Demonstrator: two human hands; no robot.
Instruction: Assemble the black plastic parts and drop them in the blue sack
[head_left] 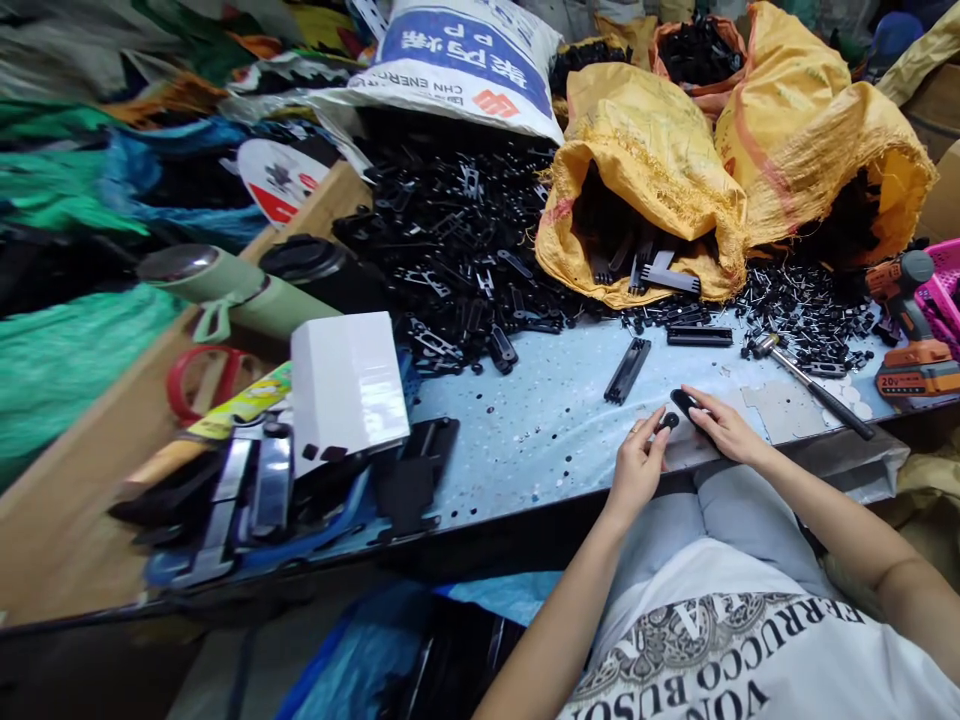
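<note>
My left hand [637,462] pinches a small round black plastic piece [667,421] at the near edge of the pale blue table [547,420]. Beside it, my right hand [721,425] grips a flat elongated black plastic part [684,402], its end touching the small piece. A long black plastic strip [628,369] lies on the table just beyond my hands. A second black strip [699,336] lies farther back.
A big heap of black plastic parts [457,250] covers the back of the table. Yellow woven sacks [645,170] hold more parts. A hammer [814,385] and an orange cordless drill [907,320] lie at right. A white box [346,385] stands at left.
</note>
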